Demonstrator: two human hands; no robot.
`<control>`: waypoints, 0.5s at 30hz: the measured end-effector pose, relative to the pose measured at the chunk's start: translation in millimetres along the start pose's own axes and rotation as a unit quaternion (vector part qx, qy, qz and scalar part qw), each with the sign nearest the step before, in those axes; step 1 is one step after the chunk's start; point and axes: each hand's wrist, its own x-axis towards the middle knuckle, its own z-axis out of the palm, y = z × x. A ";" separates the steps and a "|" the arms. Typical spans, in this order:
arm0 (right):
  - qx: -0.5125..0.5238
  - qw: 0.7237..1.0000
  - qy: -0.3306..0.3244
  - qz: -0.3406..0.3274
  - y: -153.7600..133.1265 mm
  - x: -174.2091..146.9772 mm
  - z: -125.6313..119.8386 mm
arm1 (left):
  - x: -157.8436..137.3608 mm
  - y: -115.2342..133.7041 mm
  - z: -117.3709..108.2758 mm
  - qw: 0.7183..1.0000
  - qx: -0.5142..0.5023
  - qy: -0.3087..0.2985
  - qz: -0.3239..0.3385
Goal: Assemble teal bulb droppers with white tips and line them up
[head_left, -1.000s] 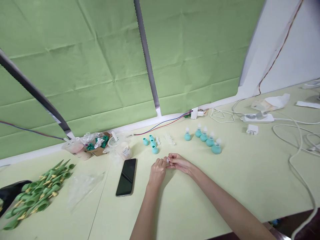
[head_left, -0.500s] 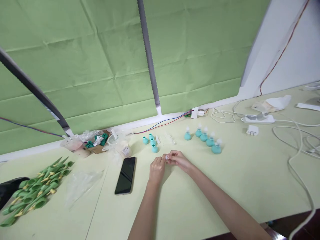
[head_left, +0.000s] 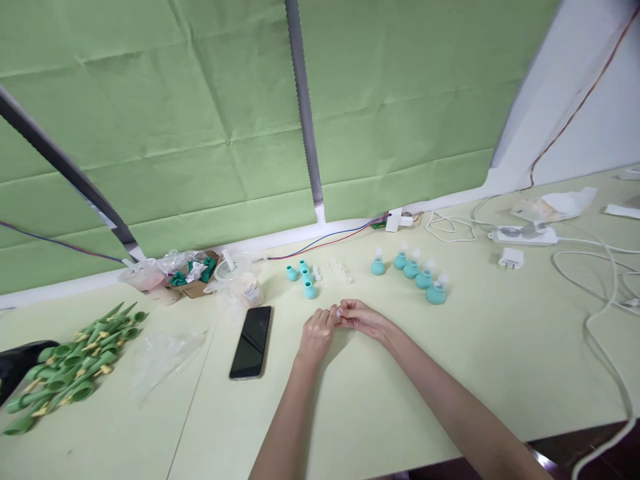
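Note:
My left hand (head_left: 319,331) and my right hand (head_left: 364,319) meet above the table, fingertips pinched together around a small whitish translucent piece (head_left: 339,313). Most of that piece is hidden by the fingers. Just beyond the hands stand several small open-necked teal pots (head_left: 310,291). Beside them lie small white pieces (head_left: 317,273) and a cluster of clear pieces (head_left: 339,272). To the right, several teal pots with translucent white pointed tops (head_left: 436,291) stand in a slanting row, one (head_left: 377,265) a little apart.
A black phone (head_left: 251,343) lies left of my hands. Further left are a clear plastic bag (head_left: 167,360), a pile of green tubular parts (head_left: 75,367), cups (head_left: 153,283) and a cardboard box (head_left: 197,287). White cables and a power strip (head_left: 523,234) occupy the right side.
The whole view has shifted slightly as the head moved. Both hands stay together on the small whitish piece, with only a slight change in the fingers.

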 end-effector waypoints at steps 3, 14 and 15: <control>0.004 1.000 -0.001 0.008 0.5 1.0 -1.9 | 0.6 0.5 0.5 1.000 -0.017 0.000 0.000; 0.005 1.000 -0.011 -0.016 0.1 2.3 -1.9 | 1.4 -1.3 8.2 0.993 -0.077 0.048 -0.072; 0.000 1.000 -0.010 -0.019 -0.8 2.0 -1.9 | 2.0 -1.9 8.1 0.992 -0.081 0.053 -0.084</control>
